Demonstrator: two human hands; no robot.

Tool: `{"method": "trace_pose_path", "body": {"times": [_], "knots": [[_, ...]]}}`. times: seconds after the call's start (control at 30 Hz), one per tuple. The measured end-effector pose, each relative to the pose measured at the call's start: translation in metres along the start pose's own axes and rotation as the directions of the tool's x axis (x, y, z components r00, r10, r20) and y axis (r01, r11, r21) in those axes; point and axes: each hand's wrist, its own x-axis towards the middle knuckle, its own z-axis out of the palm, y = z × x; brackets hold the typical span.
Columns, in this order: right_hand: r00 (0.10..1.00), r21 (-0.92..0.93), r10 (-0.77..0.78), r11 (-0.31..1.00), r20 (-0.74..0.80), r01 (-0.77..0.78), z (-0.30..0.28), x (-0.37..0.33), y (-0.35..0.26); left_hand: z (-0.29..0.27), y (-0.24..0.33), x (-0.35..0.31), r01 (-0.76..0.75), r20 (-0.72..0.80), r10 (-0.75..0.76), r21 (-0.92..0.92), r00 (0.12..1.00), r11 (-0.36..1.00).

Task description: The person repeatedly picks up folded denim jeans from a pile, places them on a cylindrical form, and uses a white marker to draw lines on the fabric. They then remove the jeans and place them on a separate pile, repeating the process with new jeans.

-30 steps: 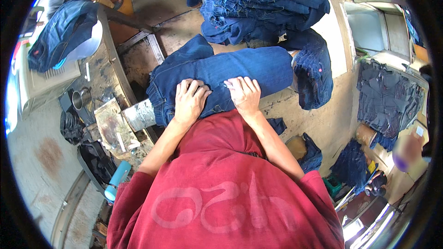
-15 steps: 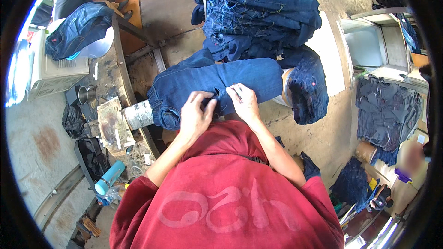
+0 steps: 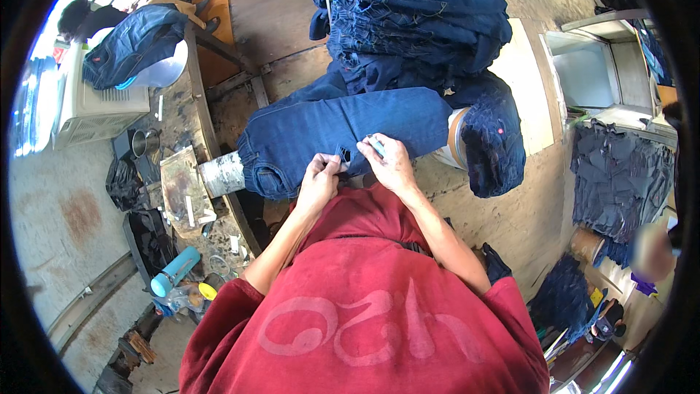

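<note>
A pair of dark blue jeans (image 3: 292, 131) with an elastic waist is drawn over a horizontal cylinder (image 3: 222, 175), whose pale, worn end sticks out at the left. A small dark tear (image 3: 343, 153) shows in the leg on the near side. Just left of this tear, my left hand (image 3: 319, 181) has thumb and fingers pinched together at the denim. My right hand (image 3: 390, 164) is closed round a small pale-blue stick-like piece, right of the tear. Its fingers hide most of that piece, so its exact kind does not show.
Behind the cylinder rises a tall stack of folded jeans (image 3: 415, 22). Another dark denim piece (image 3: 496, 138) hangs over the cylinder's right end. On the left bench (image 3: 171, 113) are a metal mug (image 3: 144, 144) and a turquoise bottle (image 3: 176, 271). Dark garments (image 3: 620, 179) are piled at right. A person (image 3: 91, 20) is at the far left.
My left hand's fingers have drawn in to a pinch and moved slightly down and right. My right hand has turned, showing the pale-blue piece. The whole view has shifted slightly.
</note>
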Motion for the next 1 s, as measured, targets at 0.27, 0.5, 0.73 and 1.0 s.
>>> {"method": "trace_pose_path", "body": {"times": [0.27,0.5,0.73,1.0], "knots": [[0.999,-0.12,-0.05,0.992,-0.014,0.048,-0.003,-0.001,-0.005,-0.003,0.014,0.017,-0.067,0.177,0.014,0.298,0.984,0.952],[0.997,-0.137,-0.062,0.989,-0.036,0.057,-0.002,-0.005,-0.009,-0.023,0.015,-0.001,0.203,0.199,-0.191,-0.043,0.961,0.978],[0.997,-0.161,-0.066,0.985,-0.046,0.058,-0.004,-0.006,-0.012,-0.003,0.031,0.013,-0.056,0.264,-0.043,0.354,0.964,0.933],[0.999,-0.264,-0.032,0.964,-0.005,0.03,-0.028,-0.016,-0.048,-0.038,0.036,0.014,-0.131,0.421,-0.052,0.393,0.906,0.91]]}}
